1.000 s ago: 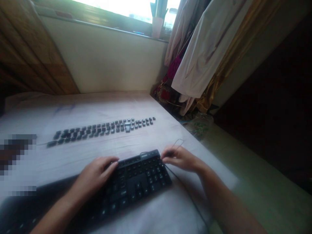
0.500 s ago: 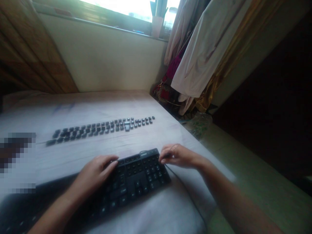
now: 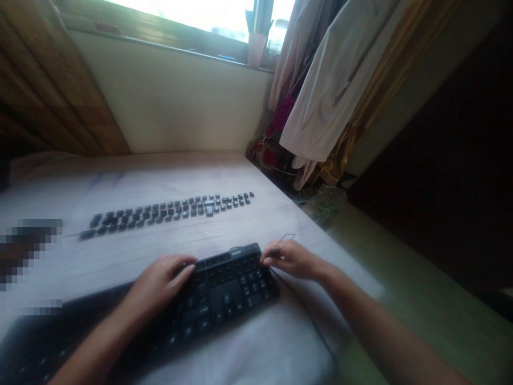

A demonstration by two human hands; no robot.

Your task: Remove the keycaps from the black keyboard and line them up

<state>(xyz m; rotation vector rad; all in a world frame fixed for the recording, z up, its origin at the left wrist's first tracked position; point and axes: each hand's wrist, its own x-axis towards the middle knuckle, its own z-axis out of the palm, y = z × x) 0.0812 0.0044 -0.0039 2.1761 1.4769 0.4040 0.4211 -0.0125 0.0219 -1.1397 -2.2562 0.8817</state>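
A black keyboard (image 3: pixel 218 289) lies at a slant across the near part of the cloth-covered surface. Some upper key rows on its right part look bare of caps, while lower keys still carry white marks. My left hand (image 3: pixel 166 275) grips its top edge, thumb on the upper face and fingers curled over the rim. At the top right corner, my right hand (image 3: pixel 286 259) pinches what looks like a keycap puller (image 3: pixel 274 252), dark between the fingertips, with a thin wire loop rising above the hand. Beyond the keyboard, several loose black keycaps (image 3: pixel 160 213) are laid out in rows.
A cable (image 3: pixel 306 307) runs from behind the keyboard toward the near right edge of the white cloth (image 3: pixel 248 347). Clothes (image 3: pixel 316 107) hang at the right. On the window sill stands a pale cup (image 3: pixel 256 48). A blurred-out patch (image 3: pixel 28 264) covers something at left.
My right hand has turned slightly, and the wire loop and the dark piece in its fingers show more plainly. My left hand keeps its grip. The view has shifted a little.
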